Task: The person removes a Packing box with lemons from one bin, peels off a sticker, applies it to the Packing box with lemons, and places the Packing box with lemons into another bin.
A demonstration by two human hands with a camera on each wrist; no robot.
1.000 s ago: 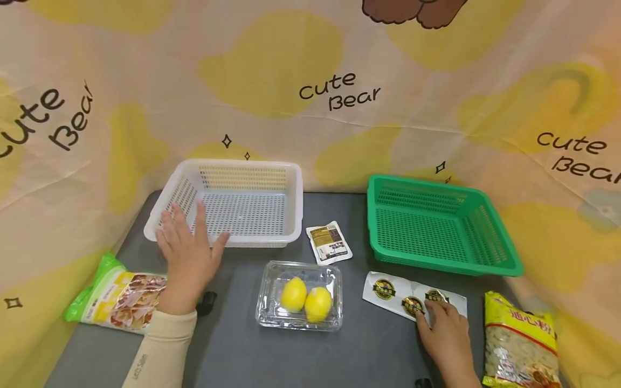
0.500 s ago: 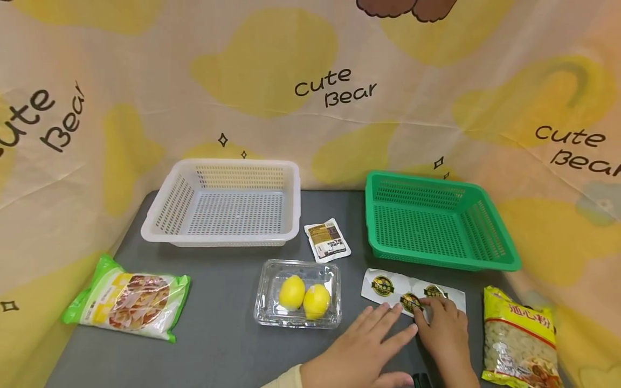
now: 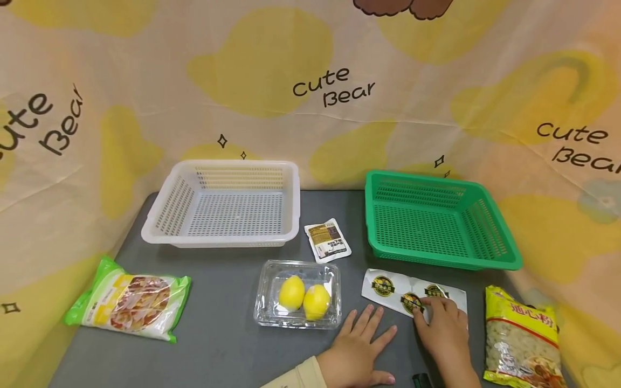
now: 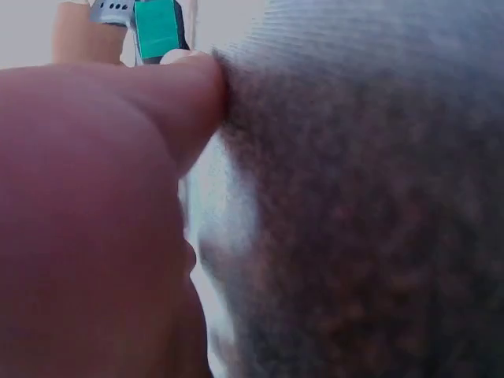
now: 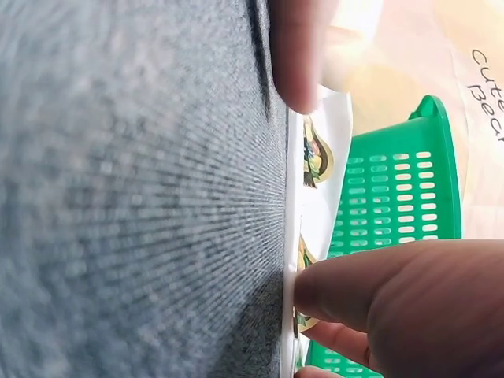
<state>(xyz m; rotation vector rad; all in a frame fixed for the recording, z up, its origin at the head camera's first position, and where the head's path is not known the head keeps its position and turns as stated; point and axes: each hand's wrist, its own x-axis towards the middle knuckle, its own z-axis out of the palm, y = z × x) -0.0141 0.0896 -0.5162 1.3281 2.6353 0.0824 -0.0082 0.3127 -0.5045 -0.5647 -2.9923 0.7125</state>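
A white sticker sheet (image 3: 388,293) with round black-and-gold labels lies on the grey table, its edges slightly lifted. My right hand (image 3: 443,331) is over its near right part, with bent fingers and the thumb pinching at one round sticker (image 3: 411,303). In the right wrist view, the thumb (image 5: 339,287) touches the sheet's edge. My left hand (image 3: 354,345) lies flat on the table with fingers spread, just left of the sheet and apart from it. A clear plastic box (image 3: 264,315) holding two lemons (image 3: 292,292) stands near the left fingertips.
A white basket (image 3: 220,240) stands at the back left, a green basket (image 3: 436,258) at the back right. Between them lies a small white-and-brown packet (image 3: 328,241). A green-and-white food bag (image 3: 131,302) is at left, a yellow pasta bag (image 3: 524,339) at right.
My left hand has moved from in front of the white basket to the table beside the sticker sheet, uncovering the green-and-white bag. The right hand stays at the sheet.
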